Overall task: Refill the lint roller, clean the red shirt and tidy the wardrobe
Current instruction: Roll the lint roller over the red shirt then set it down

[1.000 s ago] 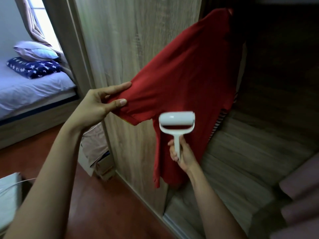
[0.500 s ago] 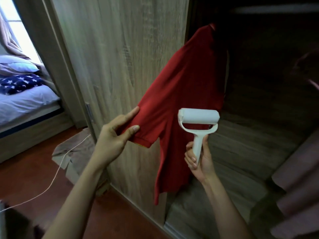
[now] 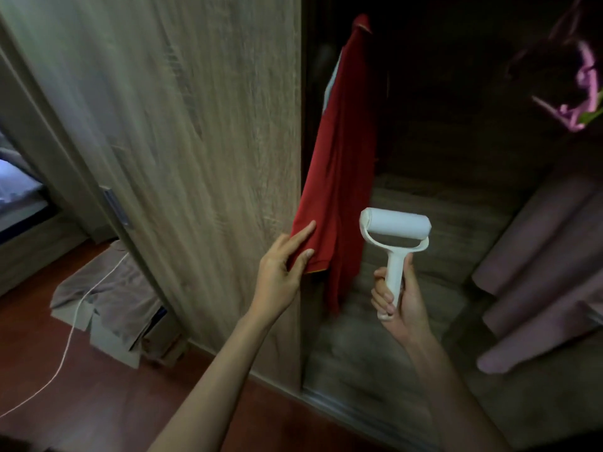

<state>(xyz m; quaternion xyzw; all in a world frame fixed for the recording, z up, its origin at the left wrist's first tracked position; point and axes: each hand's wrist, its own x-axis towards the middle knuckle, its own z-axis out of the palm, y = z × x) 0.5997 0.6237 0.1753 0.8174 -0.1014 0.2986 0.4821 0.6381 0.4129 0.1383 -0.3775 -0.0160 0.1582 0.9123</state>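
Note:
A red shirt [image 3: 339, 164] hangs inside the open wardrobe [image 3: 440, 197], just past the edge of the wooden door [image 3: 195, 141]. My left hand [image 3: 284, 265] pinches the hem of its sleeve between thumb and fingers. My right hand [image 3: 396, 301] grips the handle of a white lint roller [image 3: 394, 230], held upright to the right of the shirt and apart from the cloth. The roll on it is white and looks clean.
Pinkish garments [image 3: 548, 256] hang at the wardrobe's right. A pink hanger with dark cloth [image 3: 577, 89] is at the upper right. A cardboard box under a brown cloth [image 3: 107, 298] and a white cord [image 3: 68, 347] lie on the red-brown floor. A bed [image 3: 16, 203] is at far left.
The sleeve that my left hand held stretched out to the left has swung back toward the wardrobe, so the shirt hangs narrow. The roller has shifted right, off the cloth. The view has panned right.

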